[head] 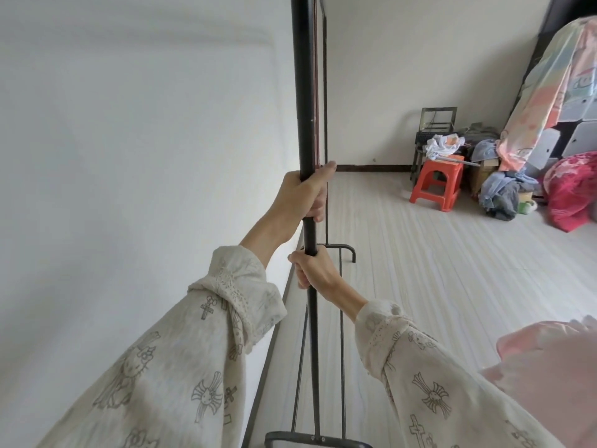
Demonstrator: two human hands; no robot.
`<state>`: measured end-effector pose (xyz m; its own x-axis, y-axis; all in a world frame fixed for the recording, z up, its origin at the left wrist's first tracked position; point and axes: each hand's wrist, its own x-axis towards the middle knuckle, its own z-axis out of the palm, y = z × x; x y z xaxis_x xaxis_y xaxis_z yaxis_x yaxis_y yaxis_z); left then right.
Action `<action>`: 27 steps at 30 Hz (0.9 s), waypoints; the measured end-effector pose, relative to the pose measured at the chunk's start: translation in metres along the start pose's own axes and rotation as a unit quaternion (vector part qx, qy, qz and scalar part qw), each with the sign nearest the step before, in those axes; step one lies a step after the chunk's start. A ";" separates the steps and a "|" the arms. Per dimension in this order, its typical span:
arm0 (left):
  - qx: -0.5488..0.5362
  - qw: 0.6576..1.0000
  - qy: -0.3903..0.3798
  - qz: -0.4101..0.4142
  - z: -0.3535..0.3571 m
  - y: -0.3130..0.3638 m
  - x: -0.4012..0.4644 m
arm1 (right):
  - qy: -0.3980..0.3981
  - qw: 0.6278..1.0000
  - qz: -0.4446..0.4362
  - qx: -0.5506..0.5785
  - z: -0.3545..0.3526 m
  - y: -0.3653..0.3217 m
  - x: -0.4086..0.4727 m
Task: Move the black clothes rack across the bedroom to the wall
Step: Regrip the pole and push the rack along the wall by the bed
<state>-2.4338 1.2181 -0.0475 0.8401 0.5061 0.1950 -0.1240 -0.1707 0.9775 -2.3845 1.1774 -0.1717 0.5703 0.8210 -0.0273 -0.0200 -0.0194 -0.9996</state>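
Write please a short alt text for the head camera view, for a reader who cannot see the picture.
Two hands grip the near upright pole of a black metal clothes rack, the left hand above the right hand, beside a plain white wall. Across the pale wooden floor, an orange plastic stool stands by piled clothes.

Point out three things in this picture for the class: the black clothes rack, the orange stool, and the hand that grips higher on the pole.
black clothes rack (306, 92), head view, on its near upright pole.
orange stool (436, 184), head view, on its front face.
left hand (305, 192), head view, on the back of the hand.
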 end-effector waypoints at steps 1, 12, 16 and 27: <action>0.007 1.000 0.022 0.005 0.005 0.000 -0.012 | 0.000 1.000 0.000 -0.004 0.003 0.002 -0.014; 0.014 0.995 0.095 0.022 -0.007 0.026 -0.148 | -0.010 1.000 0.017 -0.010 0.073 0.005 -0.131; 0.011 0.995 0.096 0.028 -0.021 0.036 -0.191 | -0.003 1.000 0.014 -0.011 0.103 0.005 -0.165; 0.008 0.997 0.076 0.032 -0.043 0.057 -0.319 | 0.013 1.000 0.026 -0.006 0.176 0.008 -0.281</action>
<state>-2.7313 1.0835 -0.0503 0.7405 0.6165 0.2676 -0.1649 -0.2193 0.9616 -2.6892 1.0467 -0.1706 0.5904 0.8033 -0.0787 -0.0396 -0.0685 -0.9969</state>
